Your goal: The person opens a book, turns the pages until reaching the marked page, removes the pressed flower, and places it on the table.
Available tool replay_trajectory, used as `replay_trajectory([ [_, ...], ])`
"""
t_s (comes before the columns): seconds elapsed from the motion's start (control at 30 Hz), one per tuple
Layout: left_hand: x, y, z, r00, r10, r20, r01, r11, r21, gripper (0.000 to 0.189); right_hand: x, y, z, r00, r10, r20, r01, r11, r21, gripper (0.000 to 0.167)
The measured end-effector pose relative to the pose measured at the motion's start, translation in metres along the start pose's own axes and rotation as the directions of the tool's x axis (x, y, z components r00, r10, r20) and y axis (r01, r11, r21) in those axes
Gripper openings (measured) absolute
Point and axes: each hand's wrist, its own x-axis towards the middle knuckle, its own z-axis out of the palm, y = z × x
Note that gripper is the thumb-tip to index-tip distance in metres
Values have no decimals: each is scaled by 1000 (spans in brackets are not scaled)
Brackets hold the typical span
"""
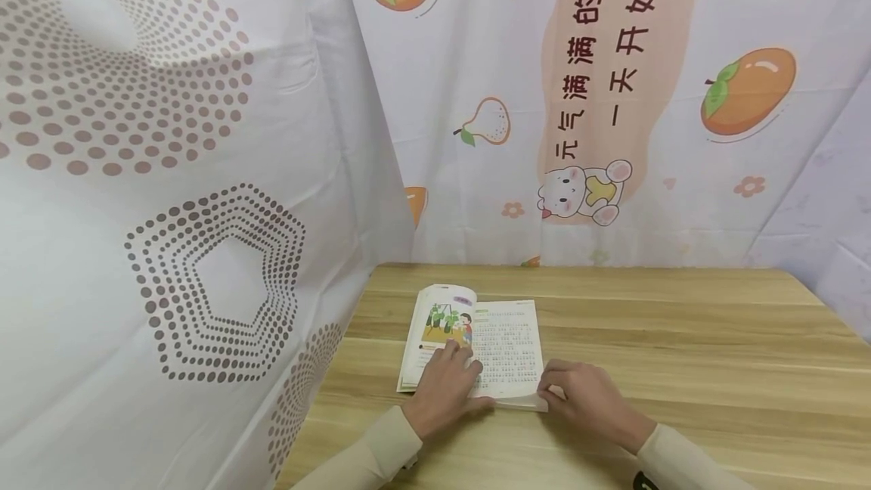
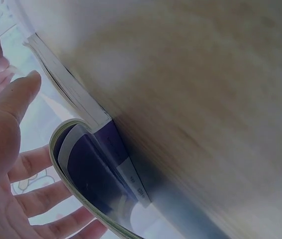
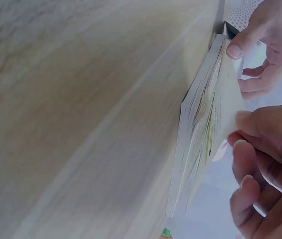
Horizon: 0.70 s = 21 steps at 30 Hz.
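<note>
An open book (image 1: 506, 331) lies on the table, a coloured garden picture on its left page and rows of text on its right page. My left hand (image 1: 444, 390) rests across the lower left page, fingers spread and thumb toward the bottom edge. In the left wrist view the left-side pages and cover bulge in a curve beside the spine (image 2: 112, 142). At the lower right corner, my right hand (image 1: 587, 398) pinches a page (image 3: 228, 92) between thumb and index finger. That page lifts slightly off the stack of pages beneath, as the right wrist view shows.
The wood-grain table (image 1: 680, 346) stretches to the right of the book. A white curtain with dotted patterns (image 1: 218, 286) hangs along the left side. Behind the table hangs a cloth printed with fruit and lettering (image 1: 490, 172).
</note>
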Motion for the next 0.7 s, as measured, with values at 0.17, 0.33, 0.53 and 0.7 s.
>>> replay_trajectory([
  [0.17, 0, 0, 2, 1000, -4, -25, 4, 1000, 9, 50, 4, -1, 1, 991, -45, -125, 45, 999, -7, 22],
  [0.33, 1, -1, 4, 998, -8, -59, 9, 1000, 19, 27, 7, -2, 0, 976, -4, -219, 8, 1000, 18, 35],
  [0.53, 0, 0, 3, 996, -61, -61, 62, 998, 28, 36, 3, -3, 0, 989, 85, -117, -88, 996, -24, 38],
  [0.7, 2, -1, 2, 979, -126, -158, 125, 992, -12, 57, -4, -3, 4, 999, 49, -6, -49, 997, -64, 34],
])
